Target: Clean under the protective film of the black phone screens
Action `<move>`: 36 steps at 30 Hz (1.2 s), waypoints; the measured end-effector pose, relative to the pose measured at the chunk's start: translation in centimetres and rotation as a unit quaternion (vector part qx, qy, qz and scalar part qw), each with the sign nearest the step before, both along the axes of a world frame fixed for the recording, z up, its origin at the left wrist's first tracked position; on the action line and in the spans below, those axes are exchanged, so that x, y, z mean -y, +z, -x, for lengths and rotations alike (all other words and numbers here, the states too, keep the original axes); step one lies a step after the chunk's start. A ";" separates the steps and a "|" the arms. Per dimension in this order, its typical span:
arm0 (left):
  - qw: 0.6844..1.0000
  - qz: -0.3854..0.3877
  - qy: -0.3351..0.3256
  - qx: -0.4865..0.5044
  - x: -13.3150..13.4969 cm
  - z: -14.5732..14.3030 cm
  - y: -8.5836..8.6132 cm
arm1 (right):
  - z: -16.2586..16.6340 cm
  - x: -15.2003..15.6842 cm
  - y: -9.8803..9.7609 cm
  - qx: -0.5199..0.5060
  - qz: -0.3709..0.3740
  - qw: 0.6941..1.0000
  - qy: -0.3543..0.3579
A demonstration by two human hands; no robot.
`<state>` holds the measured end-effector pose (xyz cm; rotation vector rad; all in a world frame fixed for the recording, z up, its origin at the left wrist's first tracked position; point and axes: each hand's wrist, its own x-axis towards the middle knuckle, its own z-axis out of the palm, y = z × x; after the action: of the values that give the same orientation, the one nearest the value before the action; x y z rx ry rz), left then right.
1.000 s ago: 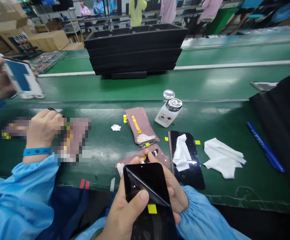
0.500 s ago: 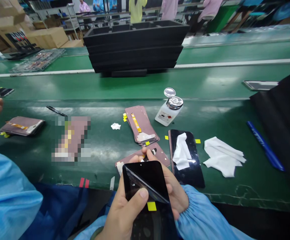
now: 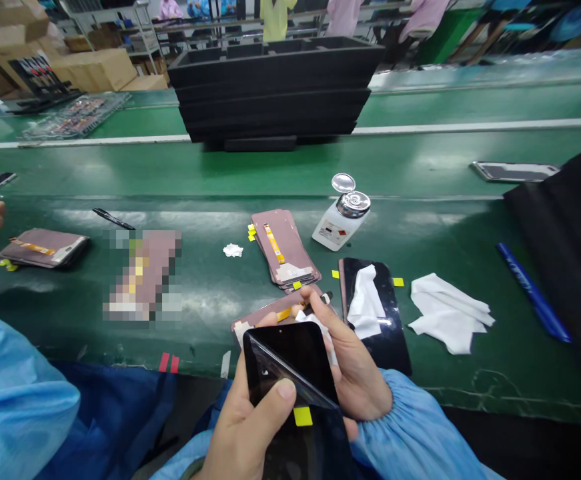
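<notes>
Left hand grips the dark screen panel by its left side, thumb pressed on the diagonally folded clear film; right hand, loosely curled, holds a white wipe at the panel's far right edge. Its long axis runs near to far, far end leaning slightly left. Just beyond, it partly hides a pinkish panel; rightward lies a black panel bearing a cloth. Farther stand a panel stack, an open-lidded bottle, then black trays.
</notes>
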<state>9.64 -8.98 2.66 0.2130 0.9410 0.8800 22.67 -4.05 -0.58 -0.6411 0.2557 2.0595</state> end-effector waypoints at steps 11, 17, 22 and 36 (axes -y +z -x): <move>1.000 -0.006 -0.005 -0.005 -0.3 0.3 -0.2 | 0.4 -0.3 -0.4 -0.019 -0.022 0.999 0.029; 1.000 0.002 0.006 0.022 -0.5 0.2 0.2 | 0.7 -0.5 0.1 0.010 -0.028 0.998 0.055; 1.000 0.005 0.015 0.023 -0.3 -0.1 0.5 | 1.0 -0.5 0.8 0.025 -0.019 0.998 0.053; 0.985 -0.008 0.066 -0.158 -1.0 1.0 0.8 | -5.9 -3.8 1.8 0.348 -0.220 0.878 -0.246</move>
<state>8.60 -7.97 3.43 0.3125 1.2541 0.9932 28.53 -0.28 1.22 -0.8731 -0.4244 1.2294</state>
